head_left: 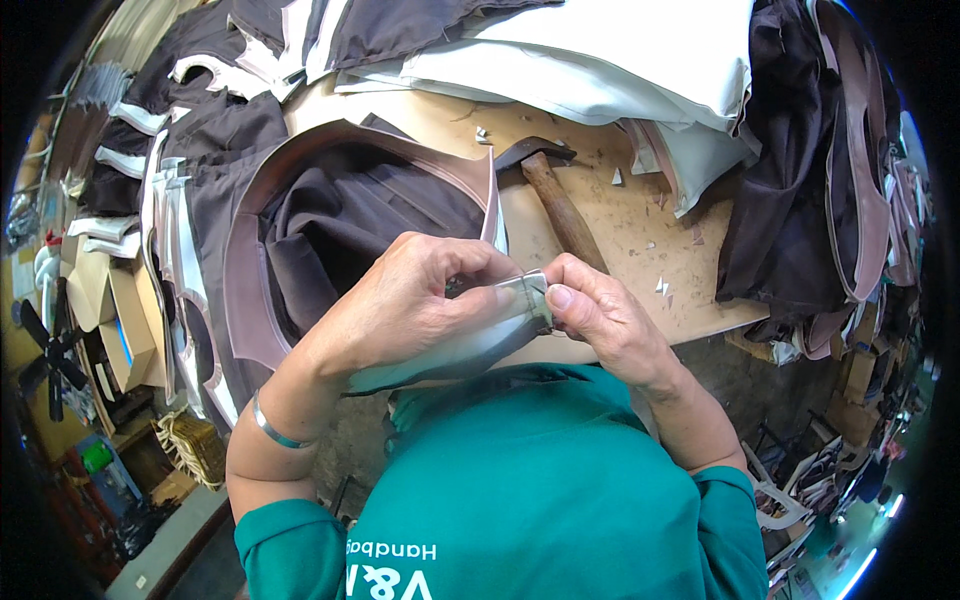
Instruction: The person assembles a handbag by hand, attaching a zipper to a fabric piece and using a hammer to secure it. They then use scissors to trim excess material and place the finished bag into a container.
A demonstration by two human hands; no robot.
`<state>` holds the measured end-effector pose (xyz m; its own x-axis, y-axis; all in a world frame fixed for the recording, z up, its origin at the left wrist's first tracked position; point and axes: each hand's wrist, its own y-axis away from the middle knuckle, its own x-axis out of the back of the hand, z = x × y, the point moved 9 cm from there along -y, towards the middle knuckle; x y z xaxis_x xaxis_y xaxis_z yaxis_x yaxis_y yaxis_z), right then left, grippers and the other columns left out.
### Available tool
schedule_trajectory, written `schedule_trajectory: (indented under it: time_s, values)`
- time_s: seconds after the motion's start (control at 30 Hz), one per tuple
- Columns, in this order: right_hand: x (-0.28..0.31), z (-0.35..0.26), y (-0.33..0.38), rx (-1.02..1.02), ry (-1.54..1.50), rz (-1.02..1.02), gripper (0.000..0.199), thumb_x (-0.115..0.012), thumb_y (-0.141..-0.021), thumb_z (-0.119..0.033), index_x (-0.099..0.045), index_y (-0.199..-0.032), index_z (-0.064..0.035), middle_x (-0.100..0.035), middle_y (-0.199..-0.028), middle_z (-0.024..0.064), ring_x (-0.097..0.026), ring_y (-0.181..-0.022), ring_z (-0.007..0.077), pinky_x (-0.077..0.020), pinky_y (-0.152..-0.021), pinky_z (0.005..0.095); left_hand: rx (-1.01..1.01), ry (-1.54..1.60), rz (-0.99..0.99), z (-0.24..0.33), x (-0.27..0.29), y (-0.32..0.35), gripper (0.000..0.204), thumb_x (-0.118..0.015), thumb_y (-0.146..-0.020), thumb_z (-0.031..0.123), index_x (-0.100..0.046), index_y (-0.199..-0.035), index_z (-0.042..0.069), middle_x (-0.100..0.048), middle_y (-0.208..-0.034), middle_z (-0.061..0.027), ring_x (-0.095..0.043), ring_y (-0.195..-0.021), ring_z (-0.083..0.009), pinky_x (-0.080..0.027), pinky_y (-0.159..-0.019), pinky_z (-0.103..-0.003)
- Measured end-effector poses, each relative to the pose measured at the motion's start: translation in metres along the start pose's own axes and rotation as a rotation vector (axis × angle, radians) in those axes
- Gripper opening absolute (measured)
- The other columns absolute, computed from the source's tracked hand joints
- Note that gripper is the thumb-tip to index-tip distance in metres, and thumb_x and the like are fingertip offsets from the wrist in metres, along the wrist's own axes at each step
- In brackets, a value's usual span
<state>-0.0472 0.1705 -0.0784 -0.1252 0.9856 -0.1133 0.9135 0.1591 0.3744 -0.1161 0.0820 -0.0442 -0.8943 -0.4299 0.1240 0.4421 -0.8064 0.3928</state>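
Observation:
Close in front of my body, both hands hold one bag piece (450, 355), whitish on its near face with a dark edge. My left hand (425, 290) is closed over its upper part, thumb on the near side. At the piece's right corner, my right hand (608, 322) pinches the edge between thumb and fingers. Just beyond my left hand lies a dark brown fabric bag part (345, 215) with a wide pinkish-brown leather trim (250, 290). Past my hands rests a hammer (562, 215) with a wooden handle and dark head.
Small white scraps (617, 178) dot the tan tabletop (640, 270). White sheet material (600, 60) is heaped at the back. More dark bag parts with pinkish trim (860, 180) hang over the right side, others pile up left. A black fan (52, 350) and a cardboard box (130, 325) stand far left.

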Motion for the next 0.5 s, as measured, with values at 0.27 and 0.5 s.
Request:
schedule_trajectory:
  time_s: [0.27,0.5]
  values:
    - [0.0025,0.0014,-0.0003,0.083,0.072,0.053,0.034,-0.044,-0.093,-0.033,-0.051,-0.084,-0.0015,-0.048,-0.062,0.003,-0.044,-0.061,0.0105,-0.0373,-0.056,0.0266,0.006,-0.018,0.011,-0.0039,-0.0012,-0.0011,0.02,-0.06,-0.079,0.007,-0.063,-0.095,-0.004,-0.064,-0.081,-0.0061,-0.055,-0.072,-0.0074,-0.045,-0.066,-0.022]
    - [0.0006,-0.0022,-0.0028,0.111,0.036,0.059,0.035,-0.043,-0.093,-0.033,-0.048,-0.078,-0.0022,-0.043,-0.061,0.0019,-0.04,-0.06,0.0093,-0.0352,-0.054,0.0264,0.011,-0.045,0.005,-0.0046,-0.0049,-0.0025,0.019,-0.06,-0.078,0.006,-0.062,-0.093,-0.004,-0.064,-0.079,-0.0061,-0.055,-0.072,-0.0079,-0.045,-0.066,-0.023]
